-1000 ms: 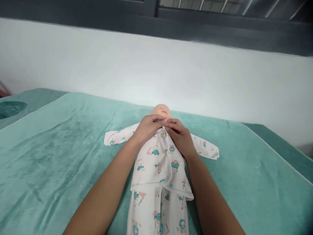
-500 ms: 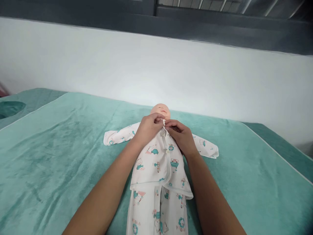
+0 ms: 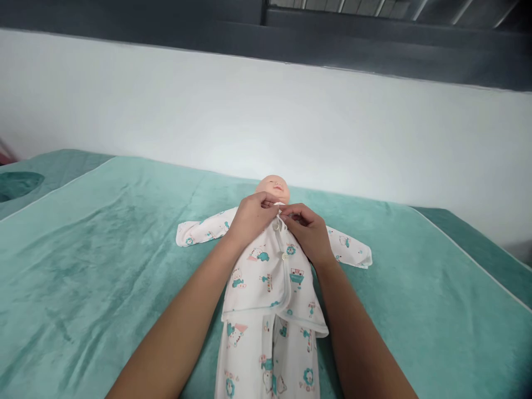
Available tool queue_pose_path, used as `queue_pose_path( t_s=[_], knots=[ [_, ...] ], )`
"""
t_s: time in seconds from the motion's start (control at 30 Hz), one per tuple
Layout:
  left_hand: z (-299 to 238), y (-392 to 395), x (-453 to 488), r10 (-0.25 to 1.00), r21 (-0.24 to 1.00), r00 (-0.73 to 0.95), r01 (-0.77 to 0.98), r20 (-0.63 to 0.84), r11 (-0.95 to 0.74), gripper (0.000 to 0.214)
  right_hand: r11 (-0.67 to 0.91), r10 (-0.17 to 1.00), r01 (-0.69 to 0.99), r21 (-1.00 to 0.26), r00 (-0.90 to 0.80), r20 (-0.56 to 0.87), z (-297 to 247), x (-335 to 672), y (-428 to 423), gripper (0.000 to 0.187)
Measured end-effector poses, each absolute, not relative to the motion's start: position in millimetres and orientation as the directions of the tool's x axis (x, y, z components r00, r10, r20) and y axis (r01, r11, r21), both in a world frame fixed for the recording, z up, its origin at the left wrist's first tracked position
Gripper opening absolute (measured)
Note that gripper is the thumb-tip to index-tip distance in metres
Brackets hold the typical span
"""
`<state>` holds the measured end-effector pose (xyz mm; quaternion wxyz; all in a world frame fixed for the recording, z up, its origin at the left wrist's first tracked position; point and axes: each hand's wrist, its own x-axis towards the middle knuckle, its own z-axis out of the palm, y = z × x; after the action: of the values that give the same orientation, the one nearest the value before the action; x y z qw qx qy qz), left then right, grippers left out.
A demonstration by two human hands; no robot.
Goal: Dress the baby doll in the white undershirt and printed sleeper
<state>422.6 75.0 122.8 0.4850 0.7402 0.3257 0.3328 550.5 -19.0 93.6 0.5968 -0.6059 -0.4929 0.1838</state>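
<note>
A teal plush sheet (image 3: 124, 238) spreads beneath the baby doll (image 3: 273, 187), and a white wall (image 3: 266, 116) stands beyond its head. The doll lies on its back, a printed button-front shirt (image 3: 266, 277) over its torso, sleeves stretched out to either side; matching trousers (image 3: 243, 360) cover its legs. At the doll's neck, the left hand (image 3: 252, 219) and right hand (image 3: 308, 227) pinch the shirt's collar edges, fingertips nearly meeting. A pale button (image 3: 285, 256) sits on the doll's chest.
</note>
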Motion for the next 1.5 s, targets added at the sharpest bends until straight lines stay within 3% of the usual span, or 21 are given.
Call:
queue_pose_path(
  t_s=[0.43,1.03,1.13,1.33,1.5],
  knots=[
    [122.3,76.8,421.1,0.786,0.884,0.572,0.21,0.235,-0.417,0.033,0.15,0.818,0.32,-0.935,0.491,0.299,89.8,551.6,-17.8,0.016],
    [120.0,80.2,419.2,0.783,0.959,0.595,0.07,0.18,-0.275,0.014,0.208,0.815,0.335,-0.919,0.46,0.352,86.1,553.9,-16.8,0.013],
    [119.1,80.2,420.1,0.789,0.967,0.591,0.056,0.167,-0.247,0.012,0.176,0.826,0.33,-0.927,0.463,0.322,87.1,553.7,-17.4,0.017],
    [114.6,81.8,420.2,0.765,0.983,0.62,-0.151,0.175,-0.103,0.024,0.141,0.841,0.321,-0.936,0.46,0.285,89.4,554.4,-17.2,0.024],
    [114.7,79.5,421.1,0.76,0.98,0.62,-0.13,0.197,-0.148,0.021,0.11,0.856,0.337,-0.935,0.446,0.262,92.6,554.1,-17.7,0.033]
  ],
)
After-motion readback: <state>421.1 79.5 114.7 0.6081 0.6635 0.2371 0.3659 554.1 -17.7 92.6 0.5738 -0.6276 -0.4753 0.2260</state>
